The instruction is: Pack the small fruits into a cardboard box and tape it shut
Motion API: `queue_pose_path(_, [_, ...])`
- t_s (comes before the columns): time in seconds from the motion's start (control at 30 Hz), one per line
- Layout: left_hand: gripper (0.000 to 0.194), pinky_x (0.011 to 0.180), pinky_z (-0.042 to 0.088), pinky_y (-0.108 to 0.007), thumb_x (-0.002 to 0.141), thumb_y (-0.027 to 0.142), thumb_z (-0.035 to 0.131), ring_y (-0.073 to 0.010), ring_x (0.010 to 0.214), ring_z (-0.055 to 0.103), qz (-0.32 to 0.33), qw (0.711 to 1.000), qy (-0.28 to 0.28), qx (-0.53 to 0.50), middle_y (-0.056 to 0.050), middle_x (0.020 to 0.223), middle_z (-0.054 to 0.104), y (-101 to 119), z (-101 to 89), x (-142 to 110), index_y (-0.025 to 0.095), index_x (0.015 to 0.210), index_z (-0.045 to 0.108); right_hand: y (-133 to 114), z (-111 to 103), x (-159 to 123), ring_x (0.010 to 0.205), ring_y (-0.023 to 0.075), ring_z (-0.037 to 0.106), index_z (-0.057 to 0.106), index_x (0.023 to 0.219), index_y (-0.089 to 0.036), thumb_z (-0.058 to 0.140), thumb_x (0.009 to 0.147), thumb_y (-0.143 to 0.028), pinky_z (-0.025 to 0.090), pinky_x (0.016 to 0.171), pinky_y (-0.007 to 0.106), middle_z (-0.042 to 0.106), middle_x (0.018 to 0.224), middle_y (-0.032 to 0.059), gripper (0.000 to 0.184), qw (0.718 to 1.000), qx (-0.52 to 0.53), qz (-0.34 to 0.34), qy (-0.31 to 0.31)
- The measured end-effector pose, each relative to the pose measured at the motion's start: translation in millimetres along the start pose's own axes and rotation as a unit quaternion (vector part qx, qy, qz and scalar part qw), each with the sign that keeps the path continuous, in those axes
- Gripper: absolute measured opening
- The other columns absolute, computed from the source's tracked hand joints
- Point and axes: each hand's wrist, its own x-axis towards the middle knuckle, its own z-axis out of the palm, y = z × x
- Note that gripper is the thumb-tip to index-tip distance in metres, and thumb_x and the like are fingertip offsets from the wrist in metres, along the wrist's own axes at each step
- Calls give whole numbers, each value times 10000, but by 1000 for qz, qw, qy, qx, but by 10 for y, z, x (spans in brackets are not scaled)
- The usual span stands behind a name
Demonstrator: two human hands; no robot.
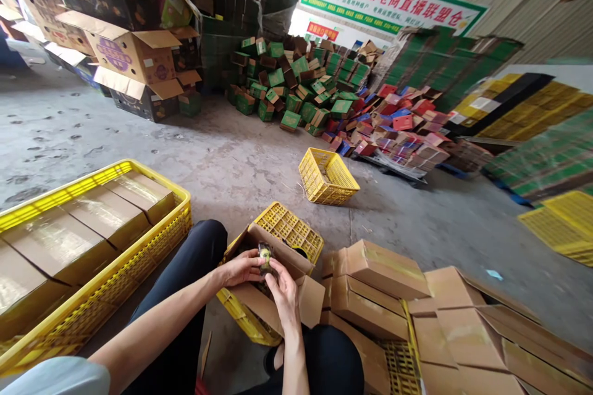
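Note:
Between my two hands is a small dark, shiny piece (265,257) with a yellow-green patch; its exact kind cannot be made out. My left hand (241,268) pinches it from the left. The fingers of my right hand (283,290) grip its right side. Both hands are over an open cardboard box (311,301) with its flaps spread, and its contents are mostly hidden by the hands. The box rests on a yellow plastic crate (290,228) between my knees.
At left, a long yellow crate (183,197) holds taped cartons (104,213). Stacked cartons (384,268) stand close on the right. A small yellow basket (328,176) sits on the floor ahead. Beyond are heaped green boxes (291,95) and red boxes (398,120).

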Motion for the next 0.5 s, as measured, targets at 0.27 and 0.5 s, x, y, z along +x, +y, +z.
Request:
queue_pose_path(0.27, [640, 907, 561, -369, 732, 311, 964, -262, 1037, 739, 40, 998, -25, 44, -162, 1279, 713, -35, -25, -7, 201, 1301, 692, 111, -145, 60, 1320, 329, 632, 803, 1141, -238, 844, 749, -584, 469, 1162, 459, 743, 1333, 108, 524, 989, 44, 49, 134])
queue_pose_path(0.5, [506, 848, 536, -297, 704, 281, 980, -211, 954, 733, 37, 996, -66, 55, -107, 1122, 746, -74, 1, 4, 169, 1134, 737, 164, -172, 88, 1244, 315, 670, 769, 1210, -241, 868, 715, -575, 518, 1096, 436, 750, 1305, 105, 604, 986, 44, 50, 153])
